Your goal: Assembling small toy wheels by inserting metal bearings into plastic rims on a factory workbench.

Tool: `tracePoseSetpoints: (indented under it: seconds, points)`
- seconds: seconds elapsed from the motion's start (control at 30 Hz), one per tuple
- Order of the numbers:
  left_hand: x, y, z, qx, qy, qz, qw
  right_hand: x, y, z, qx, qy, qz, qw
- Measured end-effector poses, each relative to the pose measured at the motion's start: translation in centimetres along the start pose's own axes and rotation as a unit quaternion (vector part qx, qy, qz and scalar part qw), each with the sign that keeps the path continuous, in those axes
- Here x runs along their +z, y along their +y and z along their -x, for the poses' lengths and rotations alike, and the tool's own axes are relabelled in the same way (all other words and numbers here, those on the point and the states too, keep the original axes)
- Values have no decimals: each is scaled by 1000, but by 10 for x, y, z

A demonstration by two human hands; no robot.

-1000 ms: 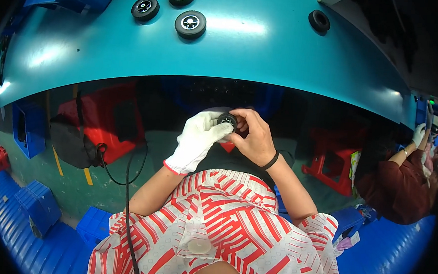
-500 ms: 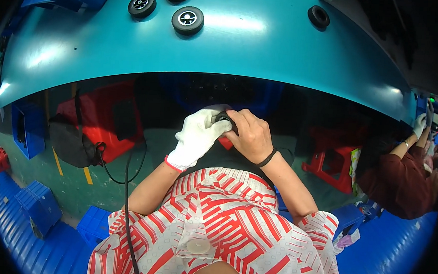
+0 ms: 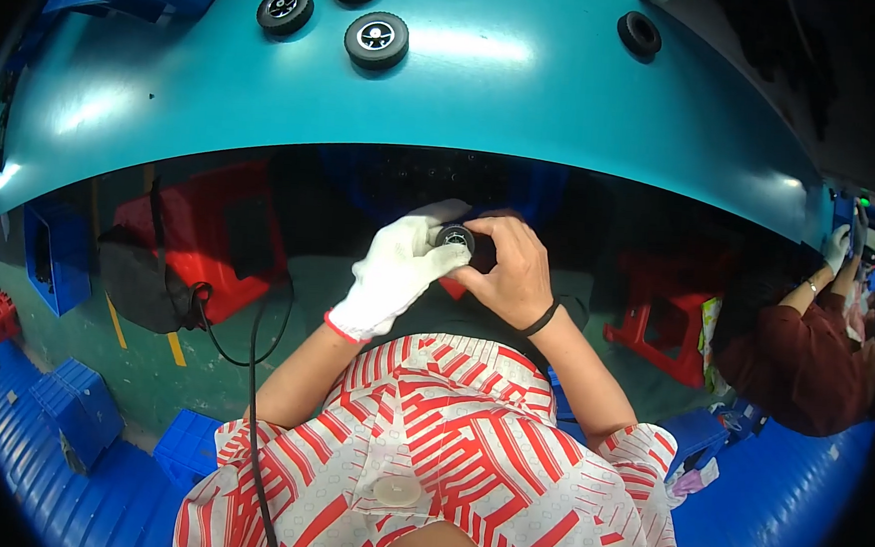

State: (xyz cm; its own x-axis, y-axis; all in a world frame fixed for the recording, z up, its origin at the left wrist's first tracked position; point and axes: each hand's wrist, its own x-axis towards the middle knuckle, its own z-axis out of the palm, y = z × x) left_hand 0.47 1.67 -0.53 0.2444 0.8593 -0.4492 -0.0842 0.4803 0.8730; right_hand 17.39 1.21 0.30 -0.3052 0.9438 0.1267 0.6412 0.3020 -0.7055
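I saw the wheel (image 3: 456,239) between both hands, short of the near edge of the worktop (image 3: 568,101), equally close to either and with no long axis to speak of, its round spoked face turned up; the left hand (image 3: 398,271), in a white knit glove (image 3: 370,305), was closed on it, thumb over the near rim. The bare right hand (image 3: 515,278) curved thumb and fingers (image 3: 490,227) part-open at its right rim, though I couldn't tell whether they gripped. Beyond, three black treaded tyres (image 3: 376,57) with bright metallic-looking hubs lay on smooth, glossy teal.
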Motion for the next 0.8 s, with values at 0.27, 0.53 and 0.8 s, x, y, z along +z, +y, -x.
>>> tracePoseSetpoints:
  seconds: [0.27, 0.53, 0.8]
  points:
    - [4, 9, 8, -18, 2, 1, 1000, 1, -1, -7, -69, 17, -1, 997]
    - [-2, 7, 1, -4, -12, -17, 1000, 10, 1, -2, -63, 48, -18, 997]
    - [-11, 26, 1, -52, -47, -136, 988, -7, 3, -6, -11, -58, -106, 993]
